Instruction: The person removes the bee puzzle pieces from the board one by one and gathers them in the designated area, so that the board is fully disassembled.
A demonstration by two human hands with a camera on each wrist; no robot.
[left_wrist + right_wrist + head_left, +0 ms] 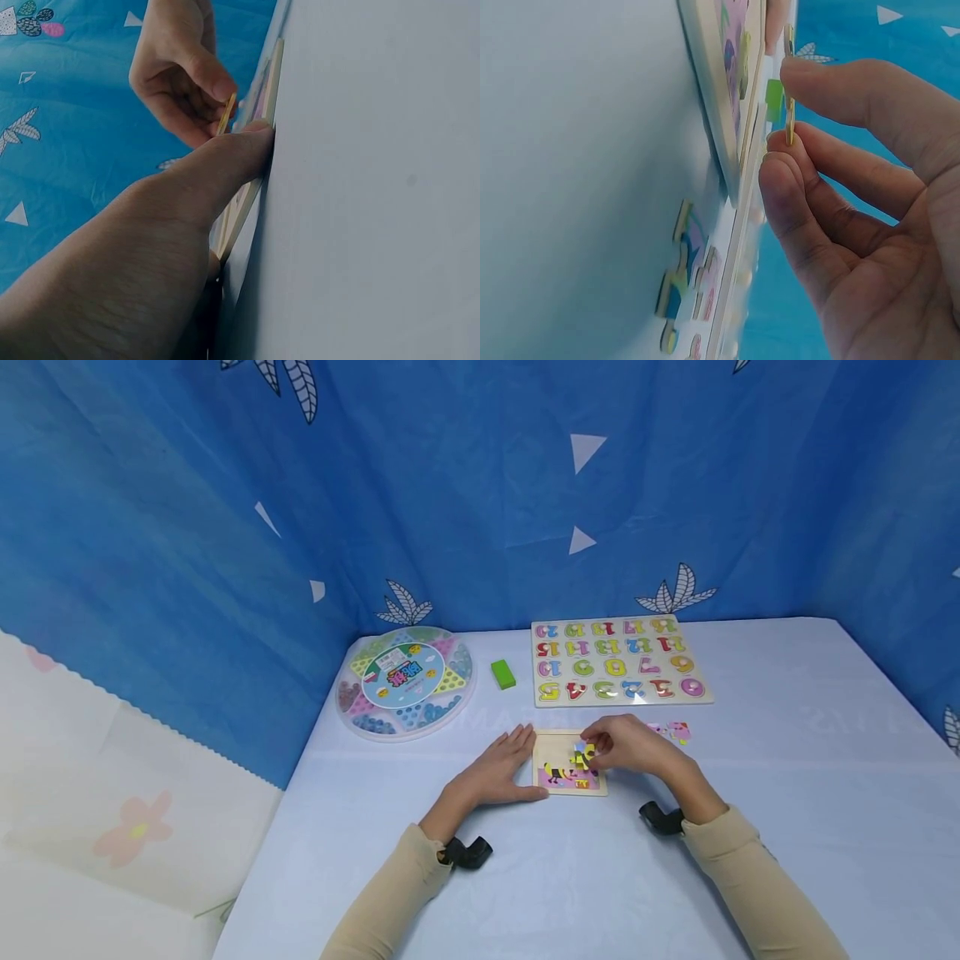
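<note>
A small square wooden puzzle tray (557, 743) lies on the white tabletop, with yellow, black and pink pieces in its lower part. My left hand (501, 771) lies along the tray's left side, fingers extended. Its thumb (251, 146) touches the tray's near edge. Over the tray's right part, my right hand (626, 743) pinches a yellow-and-black puzzle piece (583, 755) between thumb and fingers. Seen edge-on in the right wrist view, that puzzle piece (790, 112) is held upright, apart from the tray. Several loose puzzle pieces (678, 732) lie just beyond the right wrist, partly hidden by it.
Behind the tray lies a wooden number board (622, 702) with colourful numerals. A green block (503, 674) sits to its left. Farther left is a round board game (405, 677) in clear packaging. A blue curtain (480, 485) hangs along the table's back.
</note>
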